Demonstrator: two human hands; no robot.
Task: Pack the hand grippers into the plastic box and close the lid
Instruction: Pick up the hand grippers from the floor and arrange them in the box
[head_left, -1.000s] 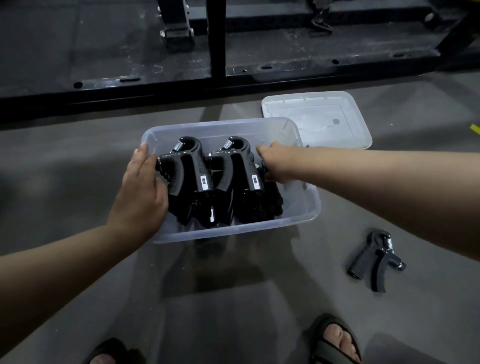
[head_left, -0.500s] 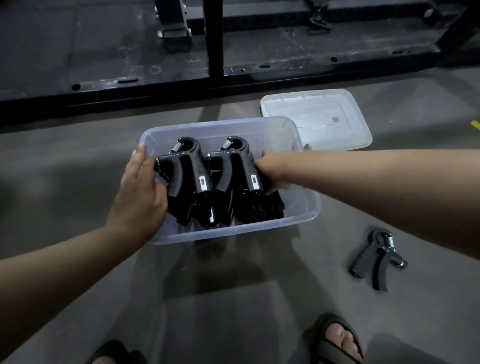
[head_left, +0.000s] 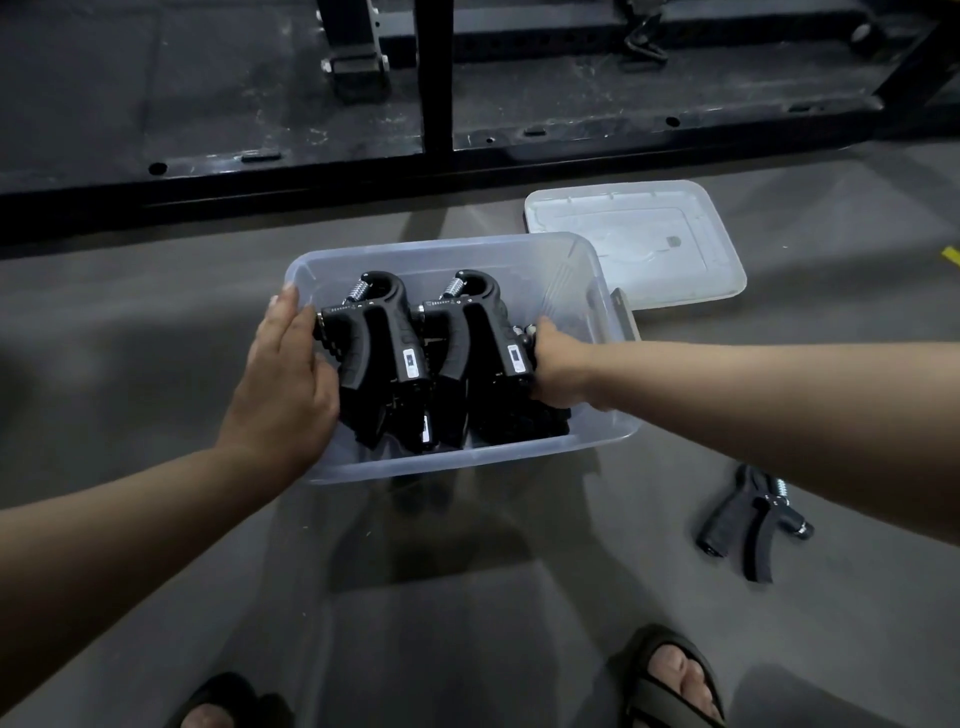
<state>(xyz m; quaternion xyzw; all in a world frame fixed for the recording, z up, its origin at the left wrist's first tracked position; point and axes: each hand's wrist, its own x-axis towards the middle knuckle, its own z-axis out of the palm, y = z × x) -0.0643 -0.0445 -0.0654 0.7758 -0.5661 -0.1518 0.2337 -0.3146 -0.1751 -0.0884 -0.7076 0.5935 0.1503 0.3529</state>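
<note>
Grey floor (head_left: 130, 338) is filling most of the head view. A black steel rack frame (head_left: 467, 156) is running across the far edge of it.

The clear plastic box (head_left: 467, 462) is sitting on the floor in the centre, open at the top. Its lid (head_left: 634, 244) is lying flat on the floor just behind the box's right far corner, apart from the rim.

Both forearms are reaching in from the near side.
- The left hand (head_left: 285, 384) is lying over the box's left wall with the fingers straight and together, touching the knob end of the left gripper; the thumb is resting against that gripper's handle. The hand is flat, not clenched.
- The right hand (head_left: 558, 369) is dipping inside the box against the right gripper. Its fingers are going down out of sight, so whether they are gripping anything cannot be told.

Black hand grippers (head_left: 384, 343) are lying packed in the box. Two are showing on top, side by side, spring ends toward the far wall, with more dark ones underneath, count unclear.

One loose hand gripper (head_left: 748, 525) is lying on the floor to the right of the box, well apart from it, under the right forearm.

Toes in dark sandals (head_left: 670, 675) are showing at the bottom edge.
</note>
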